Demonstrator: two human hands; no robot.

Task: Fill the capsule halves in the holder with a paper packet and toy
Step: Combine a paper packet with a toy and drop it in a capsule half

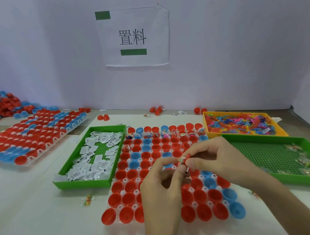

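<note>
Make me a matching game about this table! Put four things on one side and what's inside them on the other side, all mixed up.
Things:
1. left green tray
2. yellow tray
3. right green tray
4. white holder

What is inside:
A. red and blue capsule halves
B. white paper packets
C. mostly bare mesh, with clear wrapped bits at one side
D. colourful toy pieces

Pairs: 1-B, 2-D, 3-C, 4-A
</note>
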